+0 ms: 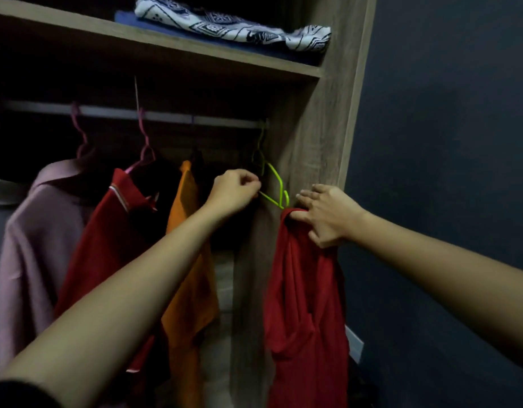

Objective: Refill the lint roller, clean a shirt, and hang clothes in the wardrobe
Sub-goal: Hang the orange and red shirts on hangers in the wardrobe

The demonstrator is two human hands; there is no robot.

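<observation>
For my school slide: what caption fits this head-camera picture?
Hanging clothes: left hand pinches a green hanger in the wardrobe; right hand grips a red shirt.

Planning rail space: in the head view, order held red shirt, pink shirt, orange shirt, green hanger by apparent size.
Pink shirt and held red shirt: alike, red nearer.
Orange shirt, partly hidden.
Green hanger.

Looked forward from the head, close up, into the open grey-brown wooden wardrobe [313, 142] and its hanging rail [172, 116].
</observation>
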